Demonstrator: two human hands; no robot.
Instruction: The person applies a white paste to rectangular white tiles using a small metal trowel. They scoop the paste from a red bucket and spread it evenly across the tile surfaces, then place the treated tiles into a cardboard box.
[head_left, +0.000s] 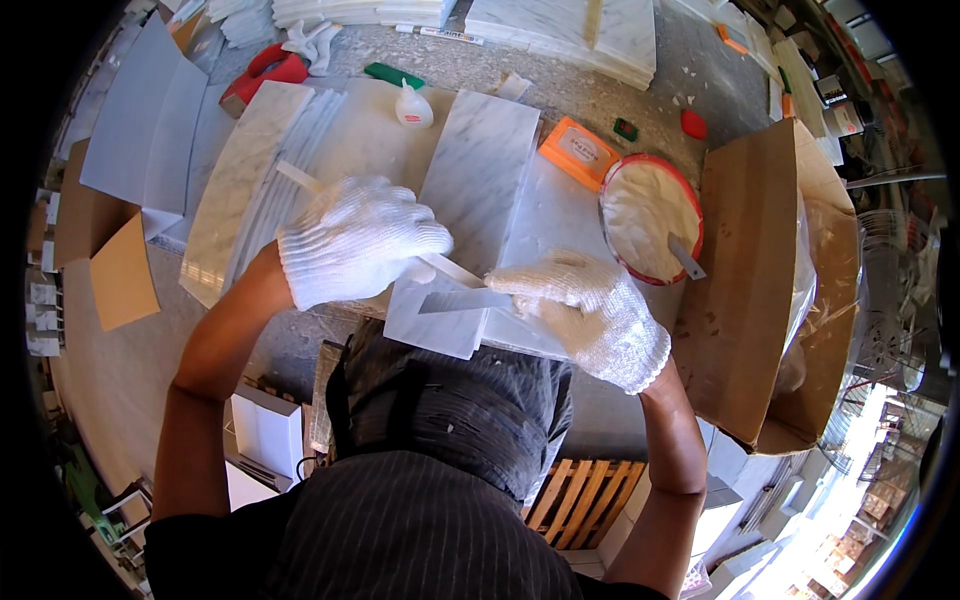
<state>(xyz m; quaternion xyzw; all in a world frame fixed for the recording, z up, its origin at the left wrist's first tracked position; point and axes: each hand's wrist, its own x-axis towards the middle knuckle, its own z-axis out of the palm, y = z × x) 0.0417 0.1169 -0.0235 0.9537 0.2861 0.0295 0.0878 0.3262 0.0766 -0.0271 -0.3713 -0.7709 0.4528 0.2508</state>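
Observation:
My left hand [365, 240], in a white knitted glove, is closed around a thin white strip [455, 270], which runs slantwise under the palm and sticks out on both sides. My right hand [585, 310], gloved alike, has thumb and fingers pinched near the strip's lower end. From its fingertips a flat grey blade [465, 300] reaches left, like that of a putty knife; its handle is hidden. Both hands are over a grey-veined white marble tile [432, 328] at the table's near edge. Beyond lies a longer marble tile [480, 160].
Right of the tiles stands a red-rimmed tub [650, 190] of white paste with a scraper [687, 257] in it. An open cardboard box [740, 290] borders the right side. Stacked marble slabs [245, 180] lie left. A white bottle [413, 107] and orange box [578, 153] stand farther back.

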